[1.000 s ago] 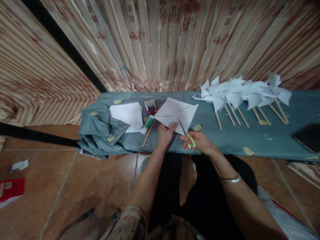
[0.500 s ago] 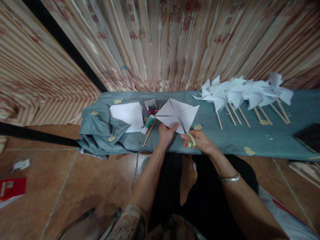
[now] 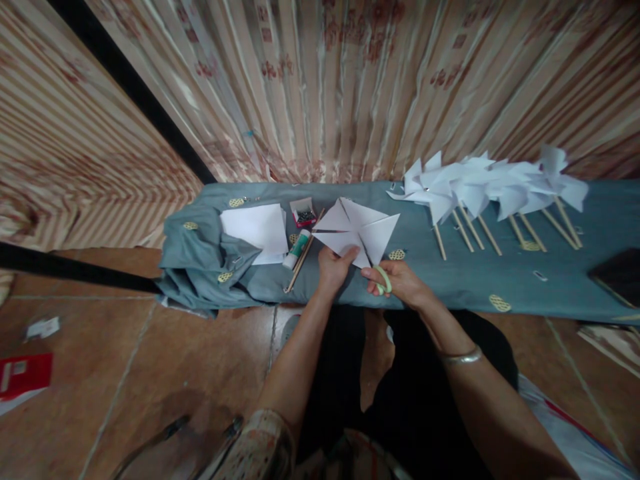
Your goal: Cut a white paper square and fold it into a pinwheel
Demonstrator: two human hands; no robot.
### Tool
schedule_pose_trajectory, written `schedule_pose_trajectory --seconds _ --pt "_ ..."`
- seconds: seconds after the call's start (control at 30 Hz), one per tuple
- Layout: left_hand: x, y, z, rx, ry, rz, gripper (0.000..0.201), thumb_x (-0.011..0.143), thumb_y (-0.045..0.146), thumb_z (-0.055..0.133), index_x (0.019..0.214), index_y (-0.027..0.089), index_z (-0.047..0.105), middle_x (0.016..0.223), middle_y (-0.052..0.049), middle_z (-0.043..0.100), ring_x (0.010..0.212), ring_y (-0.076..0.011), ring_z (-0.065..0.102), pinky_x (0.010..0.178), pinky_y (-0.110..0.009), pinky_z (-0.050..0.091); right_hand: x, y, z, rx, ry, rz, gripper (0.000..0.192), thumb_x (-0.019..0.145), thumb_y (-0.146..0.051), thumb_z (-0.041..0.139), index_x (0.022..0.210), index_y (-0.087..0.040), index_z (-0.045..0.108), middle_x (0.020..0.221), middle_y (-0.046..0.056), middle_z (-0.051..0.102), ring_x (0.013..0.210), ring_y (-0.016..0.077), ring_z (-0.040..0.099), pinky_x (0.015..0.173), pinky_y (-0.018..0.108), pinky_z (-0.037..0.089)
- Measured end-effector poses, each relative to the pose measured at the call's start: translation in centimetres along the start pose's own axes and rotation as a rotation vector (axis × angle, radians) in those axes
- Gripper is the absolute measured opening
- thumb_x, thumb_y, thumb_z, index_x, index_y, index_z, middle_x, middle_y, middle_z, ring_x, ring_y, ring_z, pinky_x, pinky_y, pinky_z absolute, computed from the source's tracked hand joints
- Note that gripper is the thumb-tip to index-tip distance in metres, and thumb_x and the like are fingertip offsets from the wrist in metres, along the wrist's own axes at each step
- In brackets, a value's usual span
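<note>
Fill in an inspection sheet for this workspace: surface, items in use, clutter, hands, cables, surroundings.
Surface: cloth, blue-green, rumpled at the left end.
Items in use: paper, slit in several places; scissors at its near edge.
Clutter: sheets, glue stick, open box of small dark pieces; pinwheels at right; dark object, unclear, far right.
Hands: left hand holds the paper; right hand grips the scissors.
Cables: nothing seen.
Surroundings: curtain behind; red item on the tiled floor.

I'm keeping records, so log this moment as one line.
left grip: slit paper | right grip: scissors, at paper's near edge | left side: glue stick, red box | right side: pinwheels
</note>
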State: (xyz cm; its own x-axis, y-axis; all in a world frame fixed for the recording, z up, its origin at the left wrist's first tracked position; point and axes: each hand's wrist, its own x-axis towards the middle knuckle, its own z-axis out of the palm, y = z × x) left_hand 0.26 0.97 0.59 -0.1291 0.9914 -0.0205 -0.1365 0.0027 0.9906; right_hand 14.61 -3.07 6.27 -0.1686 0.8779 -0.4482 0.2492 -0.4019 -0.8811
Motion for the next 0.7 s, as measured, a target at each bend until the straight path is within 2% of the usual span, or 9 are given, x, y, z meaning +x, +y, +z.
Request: schedule_pose_trajectory --seconds 0.2,0.47,0.7 --pt "-0.02 0.12 0.07 -0.034 0.003 -0.007 0.032 0.065 0.027 0.077 0.094 0.014 0.073 0.091 -0.006 0.076 0.082 -0.0207 0.069 0.08 -0.031 0.053 0.14 0.25 0.05 -0.016 -0.003 -0.018 0.058 0.051 -0.073 0.078 0.051 -0.017 0.062 0.045 0.003 0.06 0.041 0.0101 0.051 0.039 0.022 0.036" --pt "0.0 0.03 0.04 -0.029 0.01 0.001 0.029 0.066 0.027 0.077 0.092 0.014 0.073 0.091 -0.007 0.077 0.081 -0.0208 0.069 0.078 -0.031 0.053 0.17 0.4 0.07 -0.01 0.012 -0.017 0.058 0.05 -0.074 0.078 0.052 -0.018 0.061 0.047 0.003 0.061 0.042 0.0101 0.052 0.037 0.021 0.036" --pt "0.2 -0.4 0.03 0.0 0.022 0.008 0.022 0.065 0.029 0.077 0.082 0.015 0.072 0.084 -0.006 0.076 0.077 -0.0213 0.069 0.073 -0.031 0.052 -0.34 0.74 -0.28 0.034 -0.026 0.062 0.056 0.046 -0.061 0.088 0.069 -0.017 0.061 0.057 0.003 0.067 0.047 0.0113 0.058 0.037 0.019 0.036"
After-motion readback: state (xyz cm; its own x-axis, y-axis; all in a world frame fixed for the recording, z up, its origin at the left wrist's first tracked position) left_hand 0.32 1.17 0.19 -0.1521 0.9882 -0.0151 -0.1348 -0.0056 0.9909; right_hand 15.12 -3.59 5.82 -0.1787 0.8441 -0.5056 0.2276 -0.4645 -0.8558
